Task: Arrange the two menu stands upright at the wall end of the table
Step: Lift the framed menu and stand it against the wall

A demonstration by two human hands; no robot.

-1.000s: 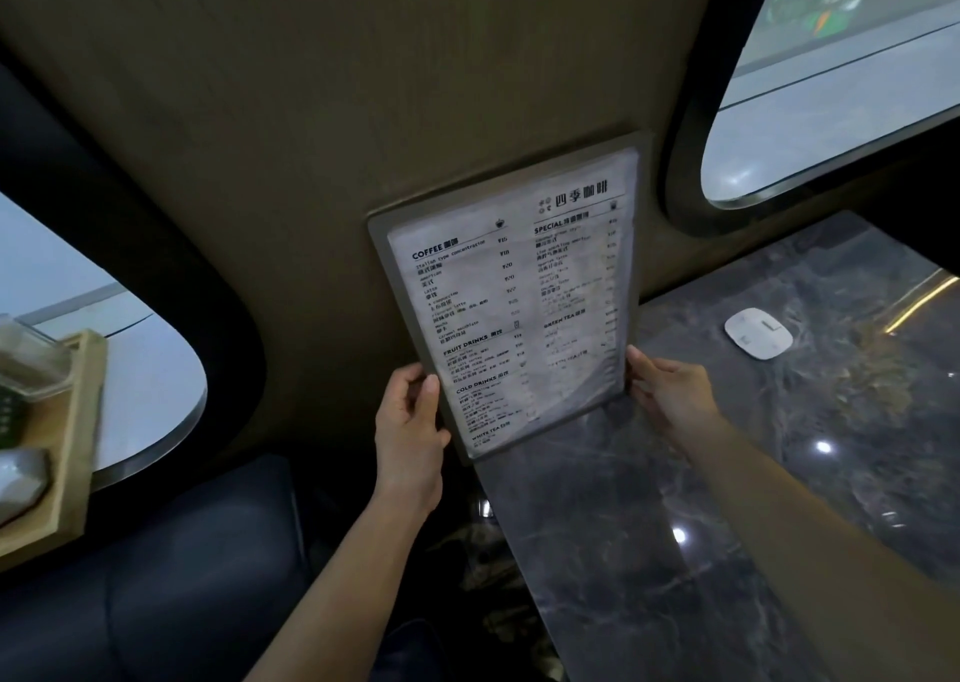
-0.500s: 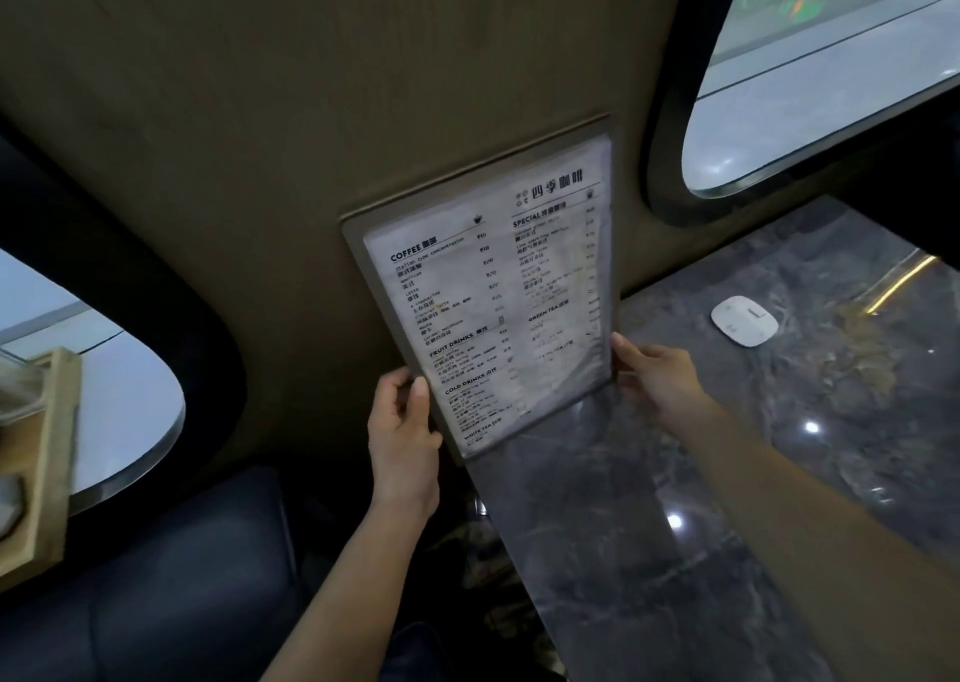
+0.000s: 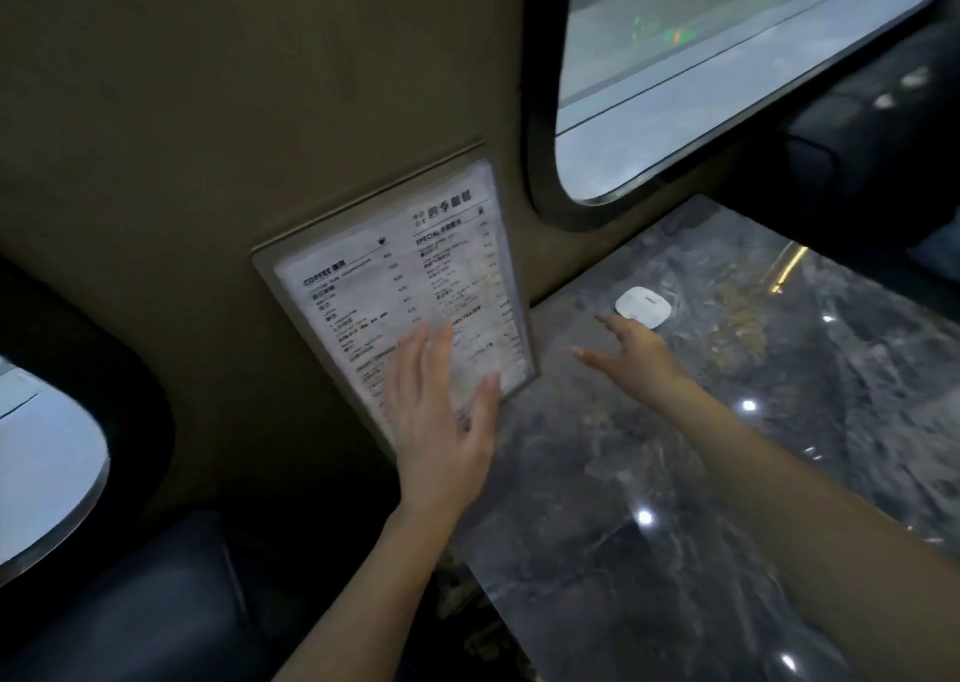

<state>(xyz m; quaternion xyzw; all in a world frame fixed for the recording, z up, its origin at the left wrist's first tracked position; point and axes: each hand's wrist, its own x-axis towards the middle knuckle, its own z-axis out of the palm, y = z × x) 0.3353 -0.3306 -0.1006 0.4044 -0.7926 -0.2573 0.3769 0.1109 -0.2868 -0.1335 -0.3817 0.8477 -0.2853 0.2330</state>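
Note:
A clear menu stand (image 3: pixel 395 286) with a white printed menu stands upright against the brown wall at the wall end of the dark marble table (image 3: pixel 701 473). My left hand (image 3: pixel 441 421) is spread flat in front of the menu's lower part, fingers apart, and whether it touches the sheet I cannot tell. My right hand (image 3: pixel 636 351) hovers open over the table to the right of the stand, apart from it, fingers pointing left and toward the wall. Only one menu stand is visible.
A small white rounded device (image 3: pixel 643 307) lies on the table just beyond my right hand. A rounded window (image 3: pixel 727 68) is set in the wall above the table. A dark seat (image 3: pixel 156 603) lies at the lower left, beside another window (image 3: pixel 41 463).
Both hands have let go of the menu stand's side edges. The left hand moved in front of the menu, the right hand moved away to the right. The stand stays against the wall.

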